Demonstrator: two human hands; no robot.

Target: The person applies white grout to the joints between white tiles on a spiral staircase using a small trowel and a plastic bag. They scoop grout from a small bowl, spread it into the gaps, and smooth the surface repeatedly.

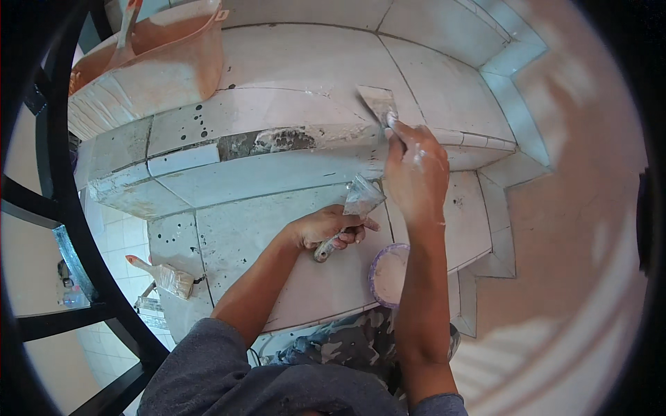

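My right hand (pixel 418 166) is closed round the handle of a putty knife (pixel 377 102), whose wide blade is over the tiled step just behind its front edge. White smears mark the fingers. Lower and to the left, my left hand (pixel 331 229) grips a second scraper (pixel 362 197) with a whitish, coated blade pointing up and away. White filler (pixel 326 135) lies along the step's edge, beside a dark bare strip (pixel 239 145) where the edge tile is gone. A round tub (pixel 374 277) of pale paste with a purple rim stands on the lower step, partly behind my right forearm.
An orange-pink plastic bin (pixel 163 80) with a brush (pixel 126 38) in it stands on the upper step at far left. Another paintbrush (pixel 170 279) lies at the lower step's left end. A black metal railing (pixel 55 139) curves down the left. A plastered wall (pixel 569 229) rises at right.
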